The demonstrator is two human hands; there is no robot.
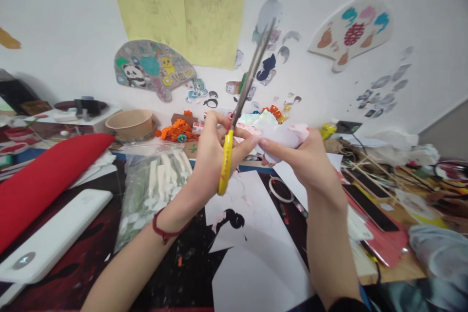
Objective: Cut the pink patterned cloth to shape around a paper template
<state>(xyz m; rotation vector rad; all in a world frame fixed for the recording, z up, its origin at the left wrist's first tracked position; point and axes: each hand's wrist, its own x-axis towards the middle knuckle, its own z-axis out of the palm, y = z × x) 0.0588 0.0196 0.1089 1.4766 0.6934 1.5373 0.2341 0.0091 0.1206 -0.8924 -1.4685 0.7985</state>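
Mostly hidden by the left hand [215, 156], the yellow handle of the scissors [226, 165] shows only below the palm. The fingers of that hand curl around it, and the upper loop is covered. The long steel blades [256, 68] point up and to the right, blurred enough that I can't tell how far apart they stand. A red cord bracelet [164, 227] circles the left wrist.

Both forearms angle in from the bottom edge. The right hand [298, 158] is held just beside the blades, with its fingers pinched on a crumpled bundle of pale pink and white paper [281, 136]. Part of the bundle is tucked out of sight behind them, and it hangs in the air above the desk [393, 265].

Below lie white paper sheets [252, 273], one printed with a black-haired figure [230, 219]. To the left are a plastic bag of white pieces [153, 195], a flat white device [51, 236] and a red roll [47, 180]. Farther back sit a kraft paper bowl [129, 124] and orange paper curls [177, 130]. Wooden sticks [369, 168] lie right of the hands. Cutouts, including a panda fan [153, 69], cover the white wall [73, 9].
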